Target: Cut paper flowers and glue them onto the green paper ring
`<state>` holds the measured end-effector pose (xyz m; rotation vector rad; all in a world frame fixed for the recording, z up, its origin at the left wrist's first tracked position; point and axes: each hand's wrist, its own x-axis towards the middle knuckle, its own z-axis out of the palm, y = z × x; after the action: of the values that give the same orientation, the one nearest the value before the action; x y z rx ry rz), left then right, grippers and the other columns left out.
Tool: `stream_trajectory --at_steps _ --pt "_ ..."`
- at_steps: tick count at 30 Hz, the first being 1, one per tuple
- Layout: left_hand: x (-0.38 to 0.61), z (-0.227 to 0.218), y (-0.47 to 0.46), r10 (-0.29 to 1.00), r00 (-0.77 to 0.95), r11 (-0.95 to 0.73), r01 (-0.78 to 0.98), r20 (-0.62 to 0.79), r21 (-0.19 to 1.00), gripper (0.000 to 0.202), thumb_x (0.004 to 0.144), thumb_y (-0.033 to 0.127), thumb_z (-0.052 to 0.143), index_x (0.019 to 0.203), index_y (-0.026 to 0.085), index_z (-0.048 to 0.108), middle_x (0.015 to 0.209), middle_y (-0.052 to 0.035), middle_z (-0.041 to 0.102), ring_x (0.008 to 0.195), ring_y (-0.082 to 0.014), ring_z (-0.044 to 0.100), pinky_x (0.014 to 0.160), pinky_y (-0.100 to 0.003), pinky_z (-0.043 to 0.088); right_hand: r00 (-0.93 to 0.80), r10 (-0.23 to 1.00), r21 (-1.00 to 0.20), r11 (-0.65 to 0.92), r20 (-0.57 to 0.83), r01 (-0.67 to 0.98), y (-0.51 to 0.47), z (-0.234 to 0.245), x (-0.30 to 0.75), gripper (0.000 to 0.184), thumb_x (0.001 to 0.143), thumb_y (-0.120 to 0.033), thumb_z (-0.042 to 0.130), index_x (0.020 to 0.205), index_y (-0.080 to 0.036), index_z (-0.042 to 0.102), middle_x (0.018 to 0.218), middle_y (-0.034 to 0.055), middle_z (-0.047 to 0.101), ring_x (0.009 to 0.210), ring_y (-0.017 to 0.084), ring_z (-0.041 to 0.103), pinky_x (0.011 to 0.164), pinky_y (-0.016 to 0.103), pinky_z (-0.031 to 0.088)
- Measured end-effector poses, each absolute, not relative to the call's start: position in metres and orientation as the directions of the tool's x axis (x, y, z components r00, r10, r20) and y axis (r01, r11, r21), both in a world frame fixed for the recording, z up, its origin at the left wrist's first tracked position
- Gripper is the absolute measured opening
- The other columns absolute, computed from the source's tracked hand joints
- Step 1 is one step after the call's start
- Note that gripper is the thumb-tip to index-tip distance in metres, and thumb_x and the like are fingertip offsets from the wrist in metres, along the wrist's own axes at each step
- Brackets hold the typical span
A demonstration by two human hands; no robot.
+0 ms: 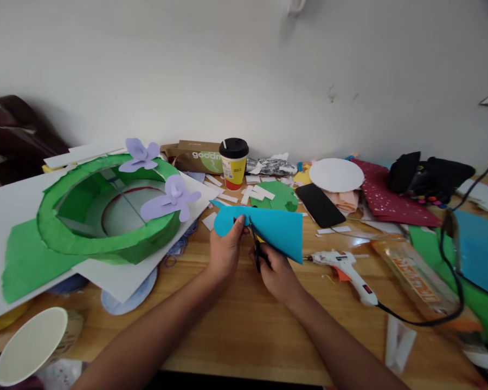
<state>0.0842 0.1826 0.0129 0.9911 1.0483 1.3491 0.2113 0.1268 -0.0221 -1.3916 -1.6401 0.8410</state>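
Observation:
A sheet of blue paper (278, 227) is held up over the middle of the table. My left hand (226, 249) pinches its left part, thumb on top, near a rounded cut edge. In my right hand (274, 271) is a pair of scissors (257, 250), fingers wrapped round the dark handles. The scissor blades are at the lower edge of the paper, close to my left thumb. A hot glue gun (345, 268) lies just right of my right hand, its nozzle pointing at the paper.
Left stands a green ring-shaped paper form (146, 246) with purple paper flowers (173, 197). Behind are a lidded coffee cup (233, 165), white paper scraps (262, 192) and a phone (320, 206). A black cable (443, 319) crosses the right side; a paper tub (32, 344) stands front left.

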Motion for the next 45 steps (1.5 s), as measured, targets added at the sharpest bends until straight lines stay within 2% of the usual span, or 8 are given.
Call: stream_trajectory --at_steps 3,9,14,18,25,31,36,45 --pt "0.082 0.012 0.182 0.994 -0.098 -0.06 -0.202 0.041 0.978 0.028 0.079 0.042 0.068 0.07 0.018 0.059 0.069 -0.0006 0.063 0.067 -0.0149 0.061 0.07 -0.029 0.05 -0.054 0.986 -0.867 0.163 0.156 0.47 0.127 -0.023 0.212 0.017 0.084 -0.017 0.043 0.09 -0.021 0.059 0.092 0.0084 0.071 0.088 0.024 0.066 0.08 0.037 0.051" --pt "0.081 0.019 0.18 0.992 -0.086 -0.101 -0.14 0.09 0.985 0.029 0.081 0.041 0.068 0.066 0.017 0.061 0.066 -0.001 0.064 0.065 -0.0154 0.06 0.068 -0.028 0.05 -0.053 0.984 -0.857 0.176 0.172 0.484 0.128 -0.023 0.215 0.021 0.085 -0.017 0.043 0.095 -0.02 0.06 0.096 0.0091 0.071 0.089 0.024 0.066 0.081 0.037 0.052" --pt "0.077 0.027 0.181 0.988 -0.06 -0.141 -0.028 0.139 0.99 0.029 0.082 0.04 0.066 0.064 0.017 0.061 0.065 -0.0017 0.064 0.066 -0.0158 0.061 0.069 -0.028 0.049 -0.02 0.978 -0.795 0.181 0.208 0.578 0.129 -0.024 0.219 0.019 0.084 -0.021 0.046 0.096 -0.019 0.061 0.098 0.0117 0.07 0.092 0.028 0.065 0.083 0.042 0.052" --pt "0.074 0.029 0.184 0.985 -0.037 -0.167 0.019 0.168 0.986 0.028 0.082 0.038 0.066 0.064 0.017 0.061 0.066 -0.0019 0.065 0.067 -0.0156 0.061 0.07 -0.027 0.049 -0.02 0.972 -0.78 0.199 0.233 0.593 0.13 -0.026 0.222 0.021 0.086 -0.021 0.043 0.098 -0.02 0.06 0.099 0.0121 0.071 0.094 0.027 0.066 0.085 0.043 0.052" --pt "0.072 0.029 0.187 0.98 -0.022 -0.193 0.082 0.196 0.978 0.029 0.079 0.039 0.069 0.063 0.016 0.063 0.063 -0.0016 0.065 0.062 -0.0141 0.059 0.061 -0.024 0.048 -0.01 0.957 -0.736 0.231 0.291 0.636 0.131 -0.028 0.225 0.023 0.085 -0.023 0.043 0.101 -0.018 0.06 0.103 0.0147 0.07 0.101 0.031 0.065 0.091 0.047 0.051" --pt "0.071 0.028 0.189 0.984 -0.019 -0.175 0.125 0.179 0.977 0.03 0.077 0.039 0.07 0.061 0.015 0.062 0.06 -0.0007 0.062 0.058 -0.0129 0.056 0.054 -0.023 0.044 -0.01 0.957 -0.737 0.231 0.291 0.635 0.131 -0.03 0.227 0.028 0.087 -0.023 0.042 0.109 -0.018 0.059 0.105 0.015 0.07 0.104 0.031 0.064 0.093 0.048 0.05" --pt "0.069 0.027 0.193 0.987 0.043 -0.157 0.095 0.153 0.983 0.03 0.077 0.041 0.07 0.064 0.015 0.062 0.062 -0.0019 0.064 0.058 -0.0132 0.057 0.057 -0.024 0.046 0.0 0.956 -0.733 0.224 0.292 0.642 0.132 -0.032 0.229 0.029 0.087 -0.024 0.043 0.111 -0.02 0.06 0.104 0.0134 0.07 0.105 0.031 0.064 0.096 0.05 0.048" --pt "0.063 0.033 0.199 0.979 0.174 -0.116 0.072 0.102 0.991 0.029 0.076 0.04 0.071 0.066 0.014 0.064 0.061 -0.0033 0.065 0.057 -0.0145 0.059 0.056 -0.024 0.047 -0.01 0.961 -0.753 0.224 0.277 0.619 0.134 -0.03 0.231 0.032 0.087 -0.022 0.042 0.115 -0.019 0.057 0.101 0.012 0.072 0.1 0.029 0.067 0.094 0.048 0.051"
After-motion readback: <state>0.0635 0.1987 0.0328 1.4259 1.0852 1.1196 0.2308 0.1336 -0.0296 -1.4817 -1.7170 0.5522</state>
